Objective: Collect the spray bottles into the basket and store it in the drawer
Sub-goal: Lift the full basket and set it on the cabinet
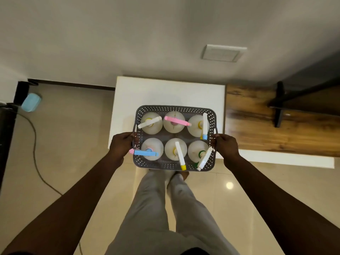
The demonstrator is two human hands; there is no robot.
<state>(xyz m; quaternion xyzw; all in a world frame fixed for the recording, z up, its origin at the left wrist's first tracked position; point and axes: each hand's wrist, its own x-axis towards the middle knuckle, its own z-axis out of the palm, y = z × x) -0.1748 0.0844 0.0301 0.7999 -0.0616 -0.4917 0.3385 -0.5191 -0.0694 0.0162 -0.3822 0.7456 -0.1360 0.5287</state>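
A grey perforated basket (174, 108) is held above the near edge of a white cabinet top (165, 92). Several white spray bottles stand upright inside it in two rows, among them one with a pink nozzle (177, 121), one with a blue nozzle (145, 153) and one with a yellow tip (180, 155). My left hand (122, 144) grips the basket's left handle. My right hand (226, 146) grips its right handle. No drawer is visible from this angle.
A wooden tabletop (276, 129) with a black bracket adjoins the white cabinet on the right. A wall switch plate (223, 53) is above. On the left floor lie a light blue object (31, 102), a cable (35, 157) and dark furniture. My legs stand below the basket.
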